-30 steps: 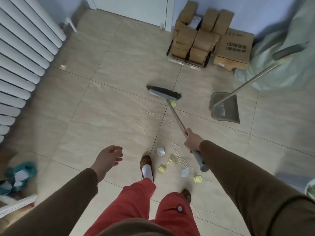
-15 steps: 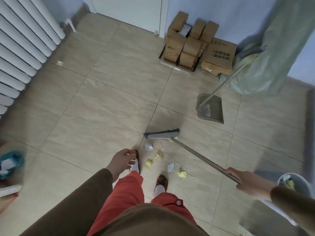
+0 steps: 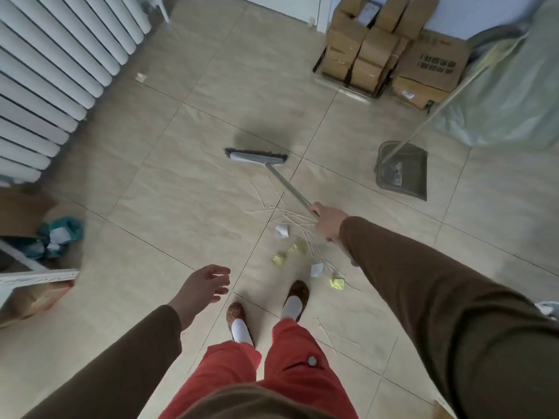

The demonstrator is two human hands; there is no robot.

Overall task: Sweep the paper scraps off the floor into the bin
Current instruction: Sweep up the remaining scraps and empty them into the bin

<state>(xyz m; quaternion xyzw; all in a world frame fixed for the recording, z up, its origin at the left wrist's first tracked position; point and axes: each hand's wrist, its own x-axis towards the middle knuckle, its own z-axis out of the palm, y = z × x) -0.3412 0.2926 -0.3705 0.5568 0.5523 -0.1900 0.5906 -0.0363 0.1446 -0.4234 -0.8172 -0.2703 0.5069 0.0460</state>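
Note:
My right hand [image 3: 328, 220] grips the grey handle of a broom [image 3: 257, 156], whose head lies out on the tiles ahead of me. Several white and yellow paper scraps [image 3: 295, 248] lie with thin sticks in a loose pile just in front of my feet, below the broom handle. My left hand [image 3: 202, 287] hangs free over the floor, fingers loosely spread, holding nothing. A grey dustpan [image 3: 403, 172] with a long handle stands to the right of the broom head. At the right edge, a sliver of a pale bin [image 3: 549, 308] shows behind my right sleeve.
A white radiator [image 3: 57, 71] runs along the left wall. Cardboard boxes [image 3: 393, 49] are stacked at the far wall, with a pale green covered object [image 3: 508, 86] beside them. A teal bag [image 3: 59, 235] and a box sit at the left edge.
The broom head has moved away from the scrap pile, out across the tiles. My right hand has come in from the far right and now grips the handle closer to the pile.

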